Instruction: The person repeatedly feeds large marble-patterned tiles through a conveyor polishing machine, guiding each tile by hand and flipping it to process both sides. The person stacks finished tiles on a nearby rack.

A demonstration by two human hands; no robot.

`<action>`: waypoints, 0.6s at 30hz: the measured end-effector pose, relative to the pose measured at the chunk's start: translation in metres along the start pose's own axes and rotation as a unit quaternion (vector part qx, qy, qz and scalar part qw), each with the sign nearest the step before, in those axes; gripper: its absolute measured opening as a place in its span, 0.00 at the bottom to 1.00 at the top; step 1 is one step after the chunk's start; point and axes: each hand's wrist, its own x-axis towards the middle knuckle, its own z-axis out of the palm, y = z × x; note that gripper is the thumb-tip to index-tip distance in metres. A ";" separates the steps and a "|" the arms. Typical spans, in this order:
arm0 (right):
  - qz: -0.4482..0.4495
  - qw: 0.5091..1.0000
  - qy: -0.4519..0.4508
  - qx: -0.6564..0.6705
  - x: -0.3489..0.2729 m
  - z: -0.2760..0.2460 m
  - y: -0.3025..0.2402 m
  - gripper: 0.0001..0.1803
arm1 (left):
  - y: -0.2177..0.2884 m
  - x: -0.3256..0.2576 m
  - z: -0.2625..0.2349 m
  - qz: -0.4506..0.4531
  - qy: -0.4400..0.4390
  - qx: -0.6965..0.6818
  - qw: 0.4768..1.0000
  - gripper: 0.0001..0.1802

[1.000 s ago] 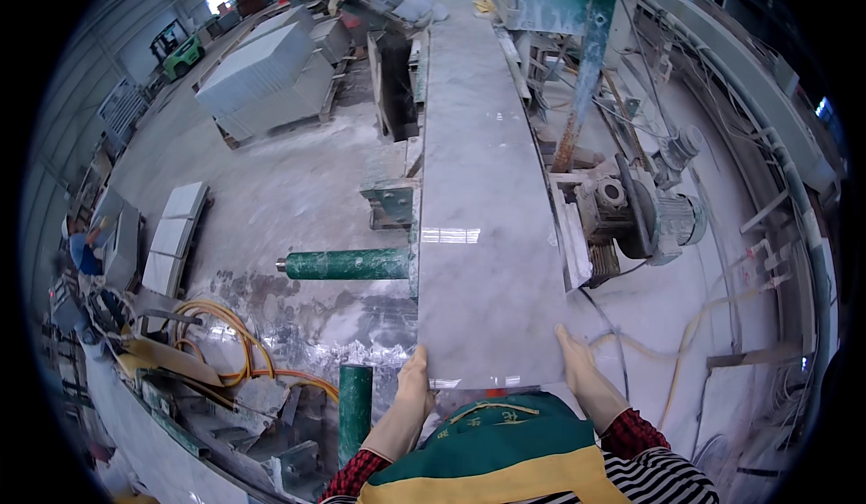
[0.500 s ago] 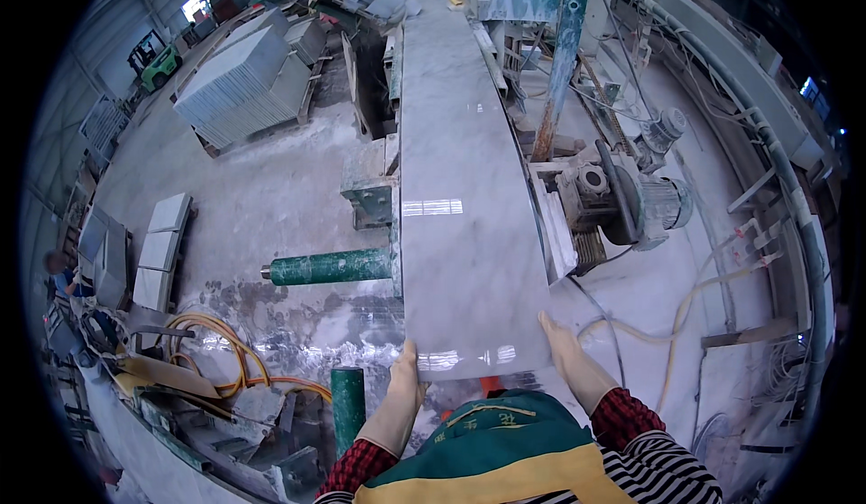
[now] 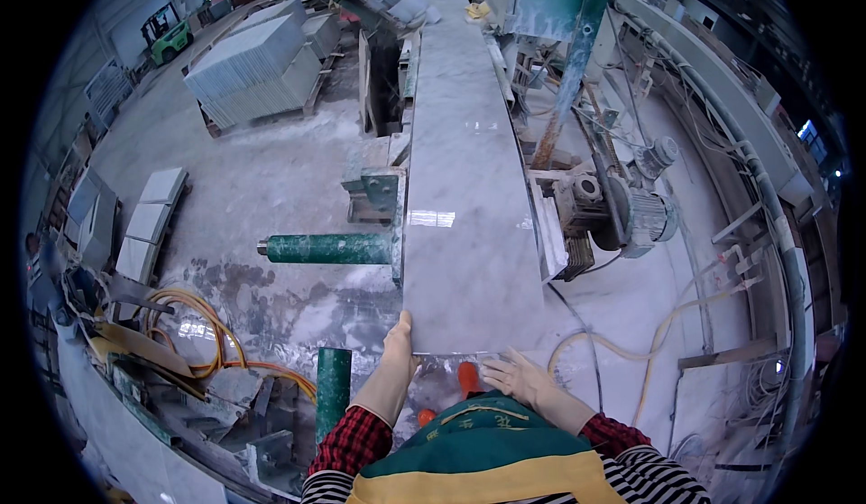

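A long, polished, grey-white stone slab [image 3: 469, 269] stretches away from me, its near end just in front of my body. At its near left corner my left hand [image 3: 395, 355] grips the side edge; some of its fingers are hidden by the slab. My right hand [image 3: 523, 381] is by the near edge, toward the right corner, with its fingers stretched out and apart. Nothing shows in its grasp. Whether its fingertips touch the edge I cannot tell. I wear a green and yellow apron [image 3: 478, 441], which sits close to both hands.
A green roller [image 3: 329, 249] sticks out left of the slab; a green post [image 3: 333, 387] stands by my left arm. Motors [image 3: 645, 215] line the right side. Hoses [image 3: 212, 323] lie on the floor at left. Stacked slabs [image 3: 253, 71] and a green forklift [image 3: 167, 35] are farther off.
My right hand has left the slab's right side edge and come inward to its near edge, fingers spreading. My left hand stays at the left corner. The view has shifted slightly.
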 end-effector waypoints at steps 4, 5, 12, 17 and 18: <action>0.006 0.989 0.144 0.023 0.024 0.047 -0.007 0.39 | -0.001 0.012 -0.007 0.017 -0.003 0.004 1.000 0.27; -0.001 0.989 0.145 0.006 0.023 0.048 -0.008 0.40 | 0.001 0.008 -0.005 0.017 0.002 0.006 1.000 0.27; -0.001 0.984 0.175 -0.035 0.013 0.042 -0.022 0.40 | -0.019 0.020 -0.005 0.032 0.010 0.027 0.999 0.27; -0.004 0.984 0.173 -0.044 0.016 0.043 -0.026 0.43 | -0.016 0.026 0.000 0.001 -0.010 -0.007 1.000 0.26; -0.002 0.985 0.166 -0.039 0.022 0.033 -0.027 0.43 | -0.019 0.032 -0.003 -0.002 -0.013 -0.019 1.000 0.25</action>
